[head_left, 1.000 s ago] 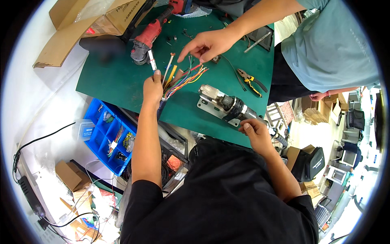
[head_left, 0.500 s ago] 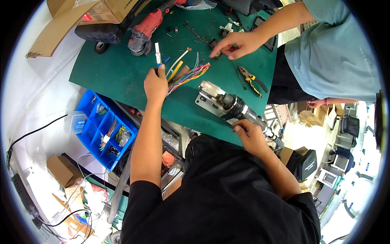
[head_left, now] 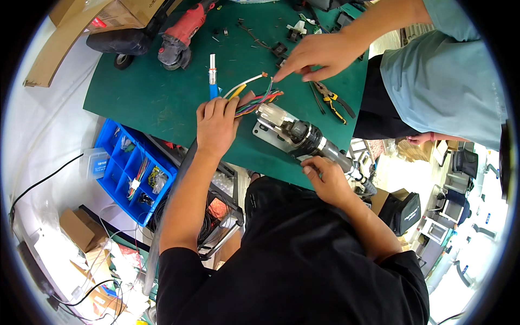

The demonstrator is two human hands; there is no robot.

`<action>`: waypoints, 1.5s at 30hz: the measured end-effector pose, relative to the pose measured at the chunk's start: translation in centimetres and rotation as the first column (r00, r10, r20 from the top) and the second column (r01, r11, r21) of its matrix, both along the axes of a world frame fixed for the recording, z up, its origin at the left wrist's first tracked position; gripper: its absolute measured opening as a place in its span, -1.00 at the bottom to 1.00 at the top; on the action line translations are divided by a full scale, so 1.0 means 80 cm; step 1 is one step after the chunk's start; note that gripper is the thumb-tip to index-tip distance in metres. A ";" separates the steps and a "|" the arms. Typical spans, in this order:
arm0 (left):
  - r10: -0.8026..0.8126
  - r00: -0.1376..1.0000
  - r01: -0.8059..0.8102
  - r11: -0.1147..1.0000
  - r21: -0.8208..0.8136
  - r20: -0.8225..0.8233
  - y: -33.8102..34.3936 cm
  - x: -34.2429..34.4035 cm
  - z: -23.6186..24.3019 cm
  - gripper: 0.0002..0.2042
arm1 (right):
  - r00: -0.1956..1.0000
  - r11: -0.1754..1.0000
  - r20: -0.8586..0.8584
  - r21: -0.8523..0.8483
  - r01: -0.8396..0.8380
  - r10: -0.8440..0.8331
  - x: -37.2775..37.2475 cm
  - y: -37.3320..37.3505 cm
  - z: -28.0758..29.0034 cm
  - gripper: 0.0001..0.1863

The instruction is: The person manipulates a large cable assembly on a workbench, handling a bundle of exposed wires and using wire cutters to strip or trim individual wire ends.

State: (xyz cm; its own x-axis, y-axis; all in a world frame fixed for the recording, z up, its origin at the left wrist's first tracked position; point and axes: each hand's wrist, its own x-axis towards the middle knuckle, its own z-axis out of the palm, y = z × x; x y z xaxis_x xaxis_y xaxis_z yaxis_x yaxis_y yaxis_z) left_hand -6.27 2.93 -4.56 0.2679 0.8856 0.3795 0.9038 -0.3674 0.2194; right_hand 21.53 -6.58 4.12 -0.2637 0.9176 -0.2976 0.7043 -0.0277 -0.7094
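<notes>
My left hand [head_left: 215, 127] is wrapped over a bundle of coloured wires [head_left: 260, 102] at the near side of the green table. A blue wire [head_left: 213, 90] with a metal cable lug [head_left: 212, 65] sticks up past its fingers, beside a white wire [head_left: 241, 82] with bare copper at its end. To the right lies a silver and black cylindrical tool [head_left: 319, 145] with a metal plate [head_left: 271, 137] under its head. My right hand [head_left: 330, 181] is by the tool's near side, thumb and forefinger apart; contact is unclear. Another person's hand [head_left: 319, 57] points a finger at the wire ends.
Yellow and black pliers [head_left: 331, 102] lie right of the wires. A red angle grinder [head_left: 181, 35] is at the back left, near a cardboard box [head_left: 122, 21]. Below the table's left edge stands a blue compartment tray [head_left: 124, 187] with small parts.
My left hand has shifted and turned so its back faces up over the bundle, nearer the tool. The other person's hand has moved closer to the wire ends. My right hand has moved slightly left.
</notes>
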 end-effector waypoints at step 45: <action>0.380 0.622 -0.187 0.921 -0.342 0.685 -0.011 -0.006 -0.023 -0.75 | 0.997 0.870 0.075 0.491 -0.042 0.006 -0.036 0.106 0.021 -0.59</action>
State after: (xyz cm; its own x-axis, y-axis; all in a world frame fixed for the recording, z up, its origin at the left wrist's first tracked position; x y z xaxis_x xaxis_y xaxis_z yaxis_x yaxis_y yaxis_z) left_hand -6.74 2.09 -6.37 -0.2874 0.9497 0.1247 0.4635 0.0240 0.8858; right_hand 18.67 1.87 5.83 -0.2832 0.9435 0.1722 0.7478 0.3296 -0.5763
